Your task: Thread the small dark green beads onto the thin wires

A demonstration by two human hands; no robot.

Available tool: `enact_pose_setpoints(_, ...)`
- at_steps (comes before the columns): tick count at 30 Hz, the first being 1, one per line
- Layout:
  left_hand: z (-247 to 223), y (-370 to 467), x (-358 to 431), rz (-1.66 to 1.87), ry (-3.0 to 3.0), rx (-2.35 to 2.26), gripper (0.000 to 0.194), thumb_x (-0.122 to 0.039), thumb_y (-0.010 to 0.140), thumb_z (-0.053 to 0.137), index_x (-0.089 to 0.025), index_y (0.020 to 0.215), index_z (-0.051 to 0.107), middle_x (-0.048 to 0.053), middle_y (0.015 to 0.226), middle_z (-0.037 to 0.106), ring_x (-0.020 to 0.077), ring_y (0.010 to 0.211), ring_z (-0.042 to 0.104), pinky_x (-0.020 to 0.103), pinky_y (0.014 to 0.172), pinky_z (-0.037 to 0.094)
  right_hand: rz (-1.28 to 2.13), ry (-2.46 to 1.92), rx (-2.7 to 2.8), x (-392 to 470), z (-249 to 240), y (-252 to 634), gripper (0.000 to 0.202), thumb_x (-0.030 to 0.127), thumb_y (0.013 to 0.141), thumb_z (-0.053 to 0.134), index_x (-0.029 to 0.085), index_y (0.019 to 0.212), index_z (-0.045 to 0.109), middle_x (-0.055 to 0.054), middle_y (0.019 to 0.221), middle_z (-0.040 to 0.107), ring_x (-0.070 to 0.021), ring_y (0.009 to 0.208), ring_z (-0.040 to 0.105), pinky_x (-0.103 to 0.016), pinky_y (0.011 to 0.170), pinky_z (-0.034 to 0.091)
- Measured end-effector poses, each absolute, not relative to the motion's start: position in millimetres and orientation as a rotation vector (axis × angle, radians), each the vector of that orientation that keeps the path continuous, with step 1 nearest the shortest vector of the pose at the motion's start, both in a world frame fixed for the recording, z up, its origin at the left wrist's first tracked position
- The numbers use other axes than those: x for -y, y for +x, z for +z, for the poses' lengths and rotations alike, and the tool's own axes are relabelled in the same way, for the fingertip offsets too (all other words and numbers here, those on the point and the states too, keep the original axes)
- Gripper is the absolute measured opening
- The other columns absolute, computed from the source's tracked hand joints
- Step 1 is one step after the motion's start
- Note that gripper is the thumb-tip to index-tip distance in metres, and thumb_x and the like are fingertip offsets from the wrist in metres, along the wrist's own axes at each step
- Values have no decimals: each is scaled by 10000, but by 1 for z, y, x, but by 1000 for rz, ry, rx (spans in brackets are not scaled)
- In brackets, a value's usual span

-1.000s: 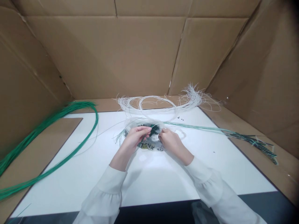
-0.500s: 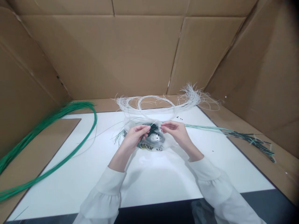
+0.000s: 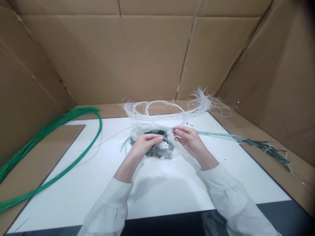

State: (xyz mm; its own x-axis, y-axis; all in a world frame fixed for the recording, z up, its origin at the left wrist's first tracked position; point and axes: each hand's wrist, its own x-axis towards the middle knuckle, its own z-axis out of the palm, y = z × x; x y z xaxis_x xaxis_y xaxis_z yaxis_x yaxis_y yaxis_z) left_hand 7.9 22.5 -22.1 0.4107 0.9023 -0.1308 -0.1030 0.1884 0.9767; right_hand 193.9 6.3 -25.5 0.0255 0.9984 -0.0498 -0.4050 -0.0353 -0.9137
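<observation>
A thin white wire runs between my two hands, above a clear plastic bag. My left hand pinches it between thumb and fingertips. At the other end, the thumb and index finger of my right hand close on the wire's tip; any small part there is too small to make out. Below them lies the plastic bag, with dark lettering and small black pieces in it. Part of the bag is covered by my left hand. Green wires stretch out to the right behind my right hand.
A loose coil of white wires lies along the back. On the left curves a thick bundle of green wires. Black-ended wires rest at the right edge. Tiny black pieces sit on the white board. Cardboard walls surround it.
My right hand has moved slightly right and its fingertips now meet the wire's tip, which stood apart from them before. My left hand has shifted a little right, and the wire slants lower.
</observation>
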Motion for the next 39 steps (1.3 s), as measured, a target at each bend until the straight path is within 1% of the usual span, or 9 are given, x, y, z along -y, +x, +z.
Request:
enact_pose_setpoints(7,-22,8,-23,960,1144,-907,201,-321,596,738,-158,714,728,5,628,616,84,580,435,225,581,326,1390,-953,838,-5,-24,194,193,256,518,786,204,691,716,-11,746,679,-68,598,543,-184,526,425)
enact_pose_setpoints(12,-22,7,-23,933,1167,-933,229,-338,592,738,-162,738,733,22,653,633,100,597,449,235,589,335,1375,-964,815,-6,-23,195,200,242,507,789,190,687,720,-13,713,681,-59,575,531,-167,498,408)
enact_pose_setpoints(20,-24,7,-24,897,1187,-913,209,-333,609,732,-179,749,737,20,678,642,108,631,457,243,631,344,1325,-982,842,-7,-23,194,206,249,487,796,199,673,722,-17,683,685,-66,555,521,-179,481,407)
enact_pose_setpoints(26,-26,7,-24,892,1185,-903,206,-334,612,734,-176,745,735,15,667,631,97,622,441,237,625,337,1313,-981,856,-6,-23,193,207,248,477,797,192,663,725,-16,656,681,-65,535,509,-176,460,398)
enact_pose_setpoints(34,-24,7,-24,888,1201,-923,227,-346,603,731,-176,752,737,22,669,639,97,596,429,242,599,330,1275,-984,904,-8,-25,194,195,255,492,787,200,669,726,-31,670,684,-82,537,513,-200,454,401)
enact_pose_setpoints(39,-20,6,-22,886,1264,-1019,245,-371,604,716,-178,752,740,16,625,638,102,550,422,245,546,308,1129,-1046,1042,-9,-27,195,157,273,543,765,202,678,728,-30,668,679,-100,538,515,-231,474,430)
